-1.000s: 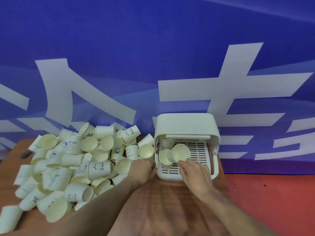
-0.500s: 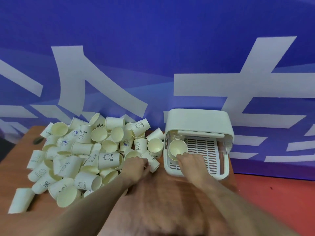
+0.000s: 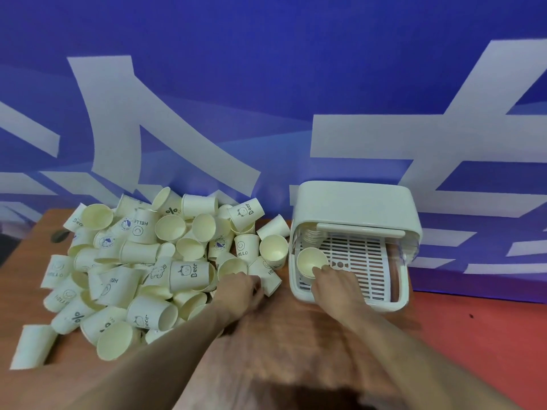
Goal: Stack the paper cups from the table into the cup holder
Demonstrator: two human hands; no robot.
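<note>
Since a second ago right hand [image 3: 333, 281] has pushed its paper cup [image 3: 311, 262] deeper into the cup holder [image 3: 355, 208], fingers gripping it at the holder's left side. Left hand [image 3: 241, 291], left of holder, curls onto a pile cup [image 3: 268, 275]. Few stacked; most of pile [image 3: 142, 261] remains.

Even, fairly dim indoor light with soft shadows; wide-angle bending at the edges, motion blur along the bottom.

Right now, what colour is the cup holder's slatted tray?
White, with dark slots, on the slatted tray inside the cup holder; head view.
</note>
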